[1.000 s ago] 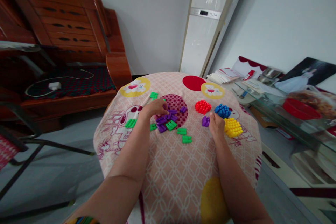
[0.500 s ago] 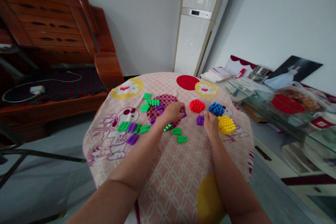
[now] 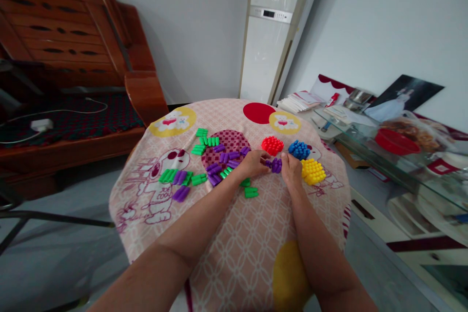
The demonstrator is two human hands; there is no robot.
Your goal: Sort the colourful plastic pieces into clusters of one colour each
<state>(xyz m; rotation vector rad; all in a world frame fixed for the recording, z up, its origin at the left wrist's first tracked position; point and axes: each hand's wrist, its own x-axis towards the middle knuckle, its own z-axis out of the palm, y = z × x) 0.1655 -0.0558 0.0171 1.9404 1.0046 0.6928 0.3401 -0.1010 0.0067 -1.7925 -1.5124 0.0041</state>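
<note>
Between my two hands, just above or on the cloth, is a cluster of purple plastic building blocks (image 3: 277,166). My right hand (image 3: 291,168) is closed on the right side of this cluster, thumb toward me. From the left, my left hand (image 3: 255,164) pinches a small purple block (image 3: 268,163) against the cluster; its fingertips partly hide the piece. Loose purple blocks (image 3: 229,157) lie to the left, mixed with green blocks (image 3: 209,141). Close behind my hands sit a red block cluster (image 3: 272,145) and a blue block cluster (image 3: 299,149). A yellow block cluster (image 3: 313,171) rests right of my right hand.
A patterned cloth (image 3: 241,234) covers the round table. On the right stands a glass-topped cabinet (image 3: 369,156) with papers, a red bowl (image 3: 398,141) and bags. A wooden bench (image 3: 73,58) is at the left, and a tall white appliance (image 3: 265,53) stands behind.
My left hand has moved right, from the loose purple blocks to the purple cluster, bringing a purple block. My right hand stays at the cluster. The view has shifted slightly.
</note>
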